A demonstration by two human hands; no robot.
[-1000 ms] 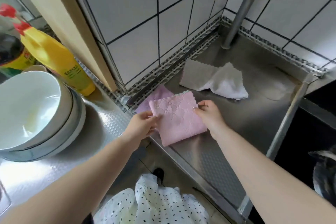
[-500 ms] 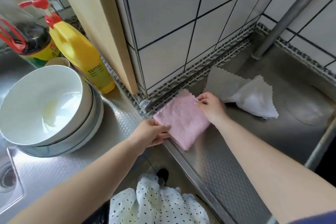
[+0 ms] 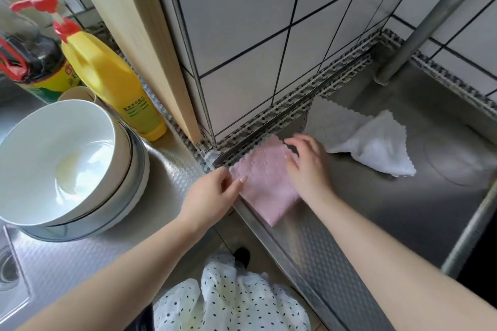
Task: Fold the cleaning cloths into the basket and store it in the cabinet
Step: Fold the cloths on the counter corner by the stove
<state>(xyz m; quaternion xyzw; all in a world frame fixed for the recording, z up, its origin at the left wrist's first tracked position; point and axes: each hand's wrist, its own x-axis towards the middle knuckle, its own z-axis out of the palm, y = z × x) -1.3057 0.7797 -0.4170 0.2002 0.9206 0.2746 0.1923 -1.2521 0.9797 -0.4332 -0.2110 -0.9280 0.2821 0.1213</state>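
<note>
Where hands [image 3: 215,191] meet, seemingly: pink cloth [image 3: 265,185]

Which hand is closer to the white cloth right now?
Right. The right hand rests on the pink cloth beside the white cloth; the left hand is at the pink cloth's far edge.

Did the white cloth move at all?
No. The white cloth lies crumpled in the same spot below the metal pole; only the camera shifted.
</note>
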